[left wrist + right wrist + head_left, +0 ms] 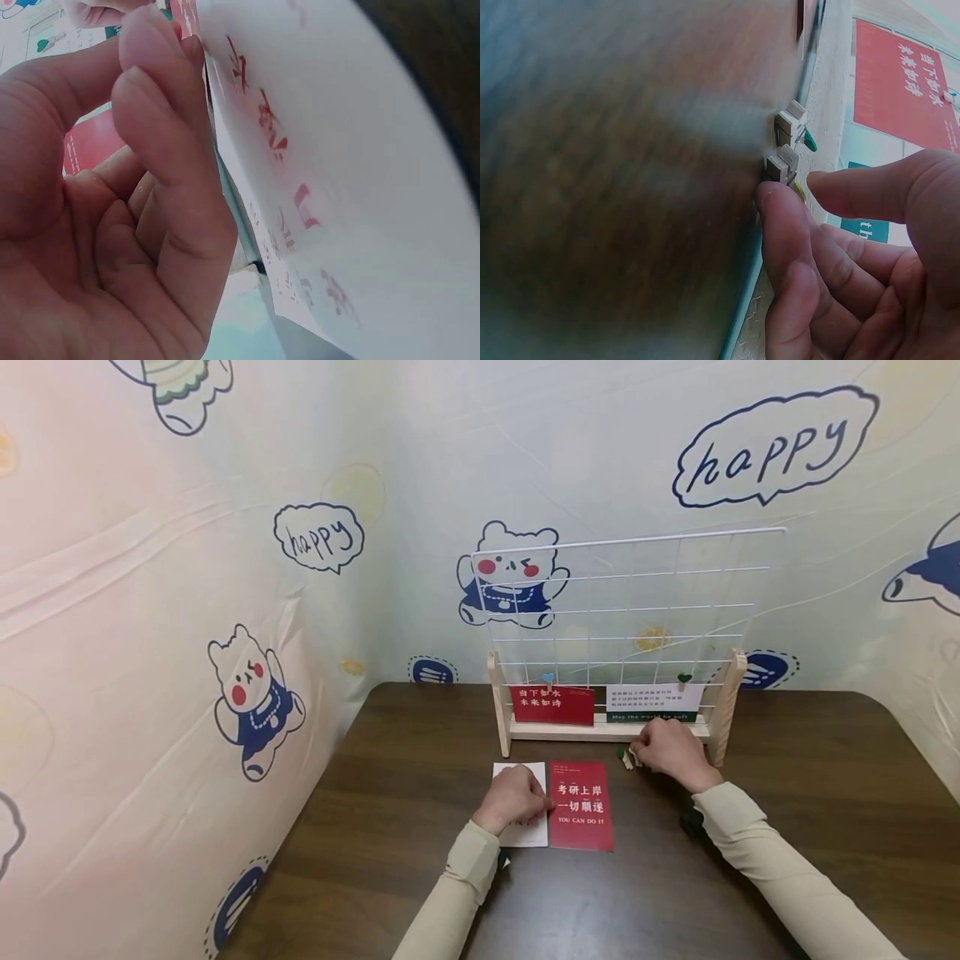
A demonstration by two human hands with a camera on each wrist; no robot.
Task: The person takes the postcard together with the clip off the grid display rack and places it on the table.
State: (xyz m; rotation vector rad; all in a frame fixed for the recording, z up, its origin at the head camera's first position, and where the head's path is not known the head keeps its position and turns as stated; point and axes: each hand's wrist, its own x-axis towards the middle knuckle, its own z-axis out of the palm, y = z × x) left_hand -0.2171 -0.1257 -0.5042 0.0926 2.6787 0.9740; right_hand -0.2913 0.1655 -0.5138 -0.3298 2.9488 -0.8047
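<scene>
- Nearest the camera, low in the head view: left sleeve (pixel 450 881), angled up from the lower edge. Best lifted clear of the paper.
- Next, left hand (pixel 513 797), set over the white card (pixel 532 836) on the table (pixel 360 827), fingertips close to the right edge. Cannot tell whether pinching the paper or merely resting on it. Press lightly, to avoid a crease or a skid.
- Beyond, against the wire rack (pixel 630 542): red postcard (pixel 553 712), under a blue heart clip (pixel 548 679). Useful as a model for seating a clip.
- Just beside the white card: red "YOU CAN DO IT" card (pixel 582 835), flat, unclipped. Best not nudged.
- Farther right, in front of the rack's wooden base: green-topped clip (pixel 790 124) and yellow-tinged clip (pixel 783 163), loose and close together. Take just one; likely to drag the other along otherwise.
- Behind these: white-and-green card (pixel 651 702), under a dark green heart clip (pixel 685 678). Avoid brushing it.
- Rightmost, right hand (pixel 670 750), thumb and forefinger parted beside the yellow-tinged clip; no firm pinch visible. Probably at the step of picking up a clip: best to close squarely on the lever ends, leaving the biting end free.
</scene>
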